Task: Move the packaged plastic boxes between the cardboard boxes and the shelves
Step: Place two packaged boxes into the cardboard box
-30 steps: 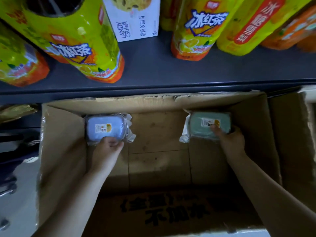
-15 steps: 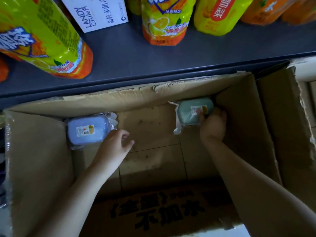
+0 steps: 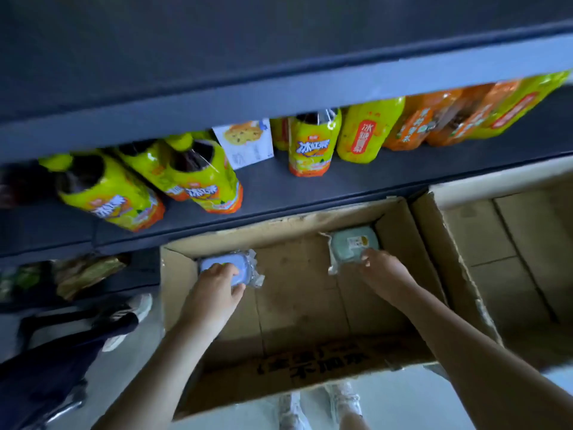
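cardboard box [image 3: 297, 293] | floor: blue packaged box [image 3: 223, 259], green packaged box [image 3: 350, 243]

Left hand [image 3: 217, 285] on blue box [image 3: 213, 261]

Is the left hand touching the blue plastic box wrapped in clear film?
Touching. In the head view the left hand curls its fingers over the film-wrapped blue plastic box.

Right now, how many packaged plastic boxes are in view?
2. The blue box sits far-left in the cardboard box, gripped by the left hand; the green box sits far-right, held by the right hand. None seems hidden.
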